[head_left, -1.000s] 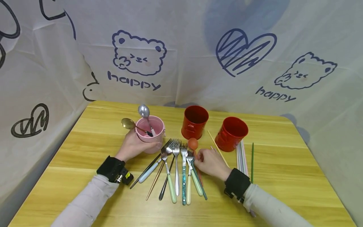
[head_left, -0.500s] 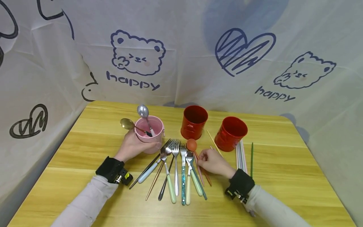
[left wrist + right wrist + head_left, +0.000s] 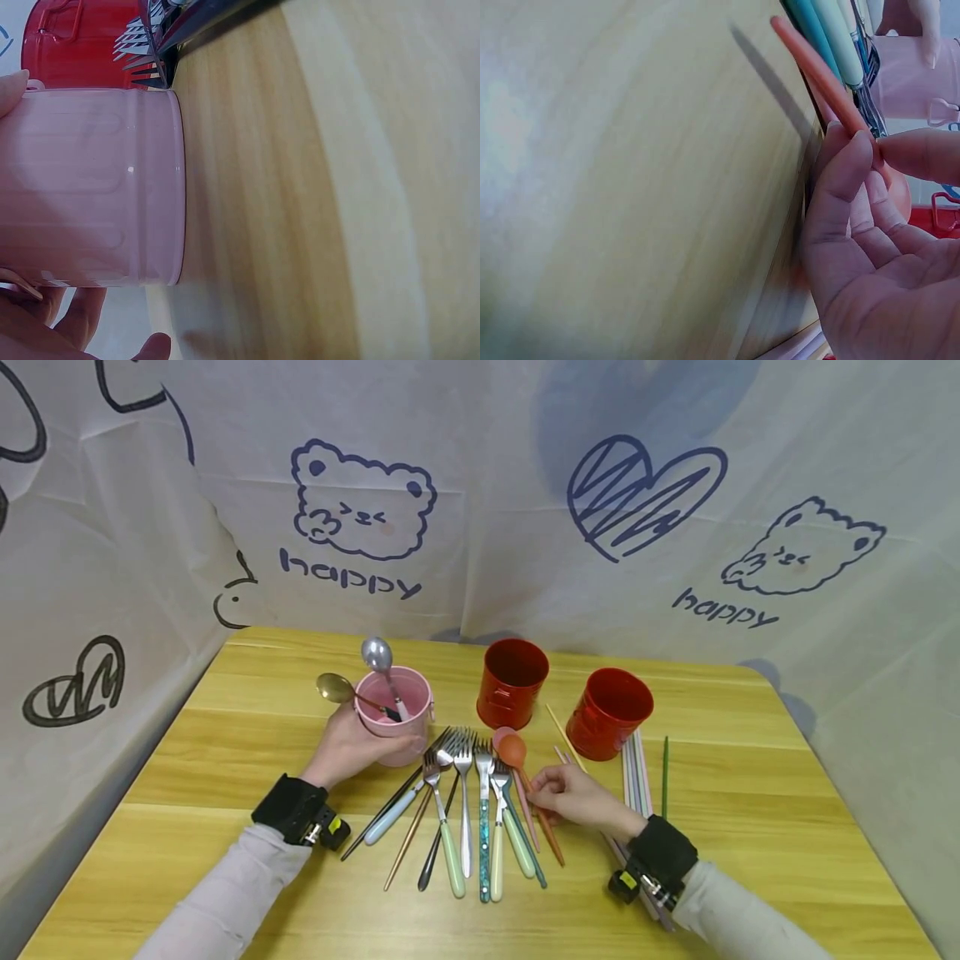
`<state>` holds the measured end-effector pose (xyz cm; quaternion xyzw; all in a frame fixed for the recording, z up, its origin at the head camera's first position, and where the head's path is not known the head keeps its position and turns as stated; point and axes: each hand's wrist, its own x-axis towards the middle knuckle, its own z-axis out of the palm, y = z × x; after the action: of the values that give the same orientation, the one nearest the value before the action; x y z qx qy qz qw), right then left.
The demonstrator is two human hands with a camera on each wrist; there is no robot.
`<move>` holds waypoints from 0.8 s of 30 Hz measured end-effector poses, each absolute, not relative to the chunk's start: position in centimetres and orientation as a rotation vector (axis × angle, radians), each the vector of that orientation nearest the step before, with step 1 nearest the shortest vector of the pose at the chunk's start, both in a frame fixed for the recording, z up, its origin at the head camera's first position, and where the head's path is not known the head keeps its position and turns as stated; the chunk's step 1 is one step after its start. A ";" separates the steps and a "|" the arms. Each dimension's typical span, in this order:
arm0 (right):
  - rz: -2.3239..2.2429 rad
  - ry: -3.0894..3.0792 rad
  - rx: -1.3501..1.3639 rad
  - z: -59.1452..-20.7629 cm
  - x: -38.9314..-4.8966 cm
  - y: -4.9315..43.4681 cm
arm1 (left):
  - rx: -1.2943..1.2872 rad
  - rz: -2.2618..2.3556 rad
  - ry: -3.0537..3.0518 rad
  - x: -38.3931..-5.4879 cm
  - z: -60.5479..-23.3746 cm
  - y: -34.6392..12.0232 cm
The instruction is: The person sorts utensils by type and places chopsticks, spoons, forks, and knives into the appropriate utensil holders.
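My left hand grips the side of a pink bucket, its thumb across the front. Inside the bucket stand a silver spoon and a gold spoon, bowls up. The right hand pinches the handle of an orange spoon between thumb and fingers; in the right wrist view the handle slants up off the table. Beneath it lies a pink spoon, partly covered. Just left of these, several forks are fanned out with other utensils.
Two red buckets stand behind the utensils. Pale straws or sticks, a yellow stick and a green stick lie at the right. A cloth with drawings hangs behind the wooden table.
My right hand has drawn the orange spoon a little to the right, away from the forks, uncovering the pink spoon under it. The left hand keeps its hold on the pink bucket.
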<state>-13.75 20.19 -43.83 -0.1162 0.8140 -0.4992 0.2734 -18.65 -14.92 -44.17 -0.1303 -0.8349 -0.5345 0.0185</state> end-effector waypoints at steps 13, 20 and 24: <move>-1.420 2.108 -0.328 -42.7 -14.8 18.8 | -0.421 -1.667 -2.579 -18.7 -44.3 -15.1; -1.383 2.153 -0.400 -41.0 -15.9 15.8 | -0.421 -1.683 -2.575 -18.7 -44.3 -15.0; -1.420 2.162 -0.457 -39.8 -16.7 13.8 | -0.413 -1.677 -2.575 -18.7 -44.3 -15.0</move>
<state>-16.74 13.82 -39.77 -0.1682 0.7960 -0.5227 0.2547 -18.73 -14.96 -44.33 -0.1332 -0.8303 -0.5408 0.0204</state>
